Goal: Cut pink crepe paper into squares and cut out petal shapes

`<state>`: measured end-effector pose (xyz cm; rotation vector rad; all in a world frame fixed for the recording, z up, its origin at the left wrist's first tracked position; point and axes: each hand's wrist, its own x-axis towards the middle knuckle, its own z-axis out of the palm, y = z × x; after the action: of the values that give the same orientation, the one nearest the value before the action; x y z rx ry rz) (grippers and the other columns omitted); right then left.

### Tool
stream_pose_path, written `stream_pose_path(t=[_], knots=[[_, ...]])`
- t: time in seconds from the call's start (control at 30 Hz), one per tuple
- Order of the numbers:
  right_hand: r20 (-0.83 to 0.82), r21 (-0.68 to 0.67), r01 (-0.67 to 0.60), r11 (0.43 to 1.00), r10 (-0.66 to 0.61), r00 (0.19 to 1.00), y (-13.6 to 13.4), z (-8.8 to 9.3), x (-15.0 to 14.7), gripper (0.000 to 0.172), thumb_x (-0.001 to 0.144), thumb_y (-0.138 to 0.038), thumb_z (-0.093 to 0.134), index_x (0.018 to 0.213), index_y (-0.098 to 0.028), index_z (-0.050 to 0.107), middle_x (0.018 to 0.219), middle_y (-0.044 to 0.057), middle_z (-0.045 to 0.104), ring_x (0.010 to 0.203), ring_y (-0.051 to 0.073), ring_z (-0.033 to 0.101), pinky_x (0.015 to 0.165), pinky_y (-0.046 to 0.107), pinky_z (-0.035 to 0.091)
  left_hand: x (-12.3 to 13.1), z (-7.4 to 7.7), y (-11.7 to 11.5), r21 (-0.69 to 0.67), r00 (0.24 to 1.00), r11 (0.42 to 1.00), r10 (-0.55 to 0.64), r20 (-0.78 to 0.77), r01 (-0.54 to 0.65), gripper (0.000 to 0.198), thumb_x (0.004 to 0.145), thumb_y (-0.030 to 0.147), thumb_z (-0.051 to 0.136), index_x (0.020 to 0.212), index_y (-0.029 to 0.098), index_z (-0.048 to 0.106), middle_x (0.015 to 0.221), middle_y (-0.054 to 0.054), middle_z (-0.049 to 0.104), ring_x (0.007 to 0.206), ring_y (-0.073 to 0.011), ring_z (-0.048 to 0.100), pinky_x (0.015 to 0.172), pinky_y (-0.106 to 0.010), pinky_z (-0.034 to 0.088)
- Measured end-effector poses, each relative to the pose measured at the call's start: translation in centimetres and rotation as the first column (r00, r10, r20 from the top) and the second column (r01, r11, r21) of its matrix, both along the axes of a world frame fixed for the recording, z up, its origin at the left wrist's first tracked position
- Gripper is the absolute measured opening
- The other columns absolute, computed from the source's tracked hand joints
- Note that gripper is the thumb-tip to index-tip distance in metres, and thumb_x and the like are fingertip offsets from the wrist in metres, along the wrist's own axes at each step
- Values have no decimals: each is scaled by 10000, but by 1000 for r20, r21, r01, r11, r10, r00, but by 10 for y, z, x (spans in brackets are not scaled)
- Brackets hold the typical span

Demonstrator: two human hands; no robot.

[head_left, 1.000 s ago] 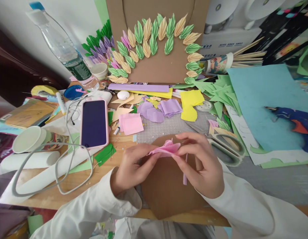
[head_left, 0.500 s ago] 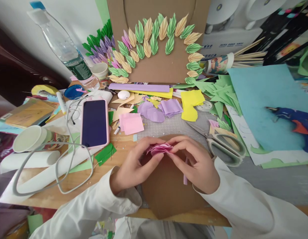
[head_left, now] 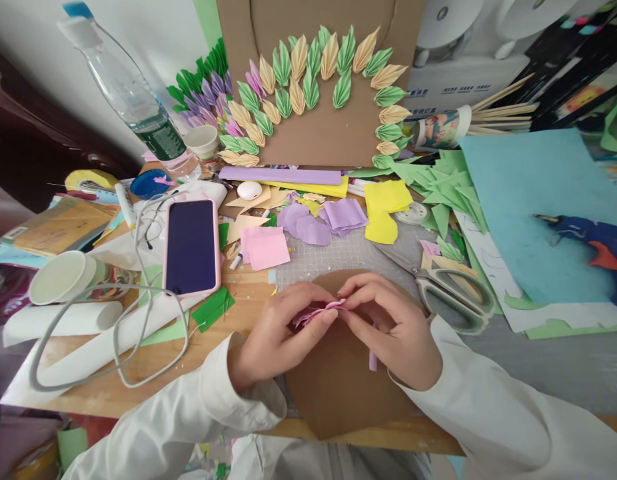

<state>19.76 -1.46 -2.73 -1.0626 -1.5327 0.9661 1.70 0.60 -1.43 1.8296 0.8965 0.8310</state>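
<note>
Pink layered paper petals (head_left: 308, 316), bunched like a flower, are held between my two hands above a brown cardboard piece (head_left: 346, 393). My left hand (head_left: 288, 327) pinches the bunch between thumb and fingers, hiding much of it. At its right edge, my right hand (head_left: 388, 323) grips the paper with thumb and fingertips. Below the right palm hangs a thin pink-purple strip (head_left: 373, 359); where its upper end goes is hidden. Right of that hand lie grey-handled scissors (head_left: 456, 300). Pink paper squares (head_left: 265, 247) and purple paper pieces (head_left: 308, 227) lie beyond the hands.
A cardboard board (head_left: 313, 137) with folded paper leaves stands at the back. On the left are a phone (head_left: 191, 247), a looped cable (head_left: 116, 360), a paper cup (head_left: 58, 279) and a bottle (head_left: 143, 113). A glue gun (head_left: 588, 240) lies on blue paper (head_left: 518, 180) at right.
My left fingers have closed further over the pink petals, so less of them shows. My right fingertips have shifted at the petals' edge. The view has moved slightly.
</note>
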Motion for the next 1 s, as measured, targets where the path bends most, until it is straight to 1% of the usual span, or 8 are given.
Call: stream_pose_path(t=[0.1,0.2,0.4,0.57,0.67,0.77,0.87,1.0], knots=[[-5,3,-12,1000,12,1000,1,2,-1,106,846,-120,621,816,-220,638,886,53,618,837,186,636,690,323,572,-1,2,0,-49,1000,999,3,-8,-4,241,959,275,438,987,153,644,870,-74,679,765,-168,609,696,-285,476],[18,15,-17,1000,17,1000,1,3,-1,109,843,-118,620,808,-219,639,878,52,626,826,187,639,676,322,569,-2,5,-1,-107,1000,994,30,6,-29,319,981,277,356,967,149,647,858,-70,671,773,-169,608,709,-286,467],[105,29,-37,999,33,994,-1,7,-1,103,842,-133,624,817,-231,644,861,36,627,799,191,653,720,381,596,0,5,-1,-192,999,981,43,-8,-44,266,954,267,425,871,143,645,819,-66,670,762,-176,609,706,-288,466],[128,16,-32,999,30,991,-2,7,-2,102,848,-141,619,811,-235,635,867,34,626,782,187,652,631,342,600,-1,5,0,-204,999,978,30,-18,-33,277,953,280,415,875,144,643,827,-70,674,773,-181,617,709,-293,474],[137,36,-20,999,15,990,-2,5,-1,107,847,-131,612,823,-231,640,861,35,615,769,183,644,601,325,586,-2,6,-1,-182,1000,983,-2,-5,1,216,911,308,492,965,153,633,855,-66,673,753,-180,617,677,-289,488],[156,69,17,997,-28,987,-2,3,1,93,841,-136,621,815,-224,639,842,37,589,752,176,626,530,283,552,-1,4,-3,-133,999,991,-30,-22,27,229,825,246,607,1038,161,604,912,-65,669,771,-176,622,692,-285,504],[170,67,40,997,-51,984,-3,3,1,95,847,-141,615,802,-223,632,837,34,573,758,175,627,520,275,545,-1,-1,-4,-94,997,995,-35,-62,29,235,828,163,586,1062,164,595,925,-62,663,786,-166,621,696,-274,502],[166,58,13,998,-22,986,-4,5,1,109,857,-134,605,825,-234,635,825,23,592,768,180,649,615,320,583,0,-7,-4,-24,996,1000,-15,-85,13,192,862,123,530,1031,166,610,923,-65,691,807,-166,639,719,-278,509]])
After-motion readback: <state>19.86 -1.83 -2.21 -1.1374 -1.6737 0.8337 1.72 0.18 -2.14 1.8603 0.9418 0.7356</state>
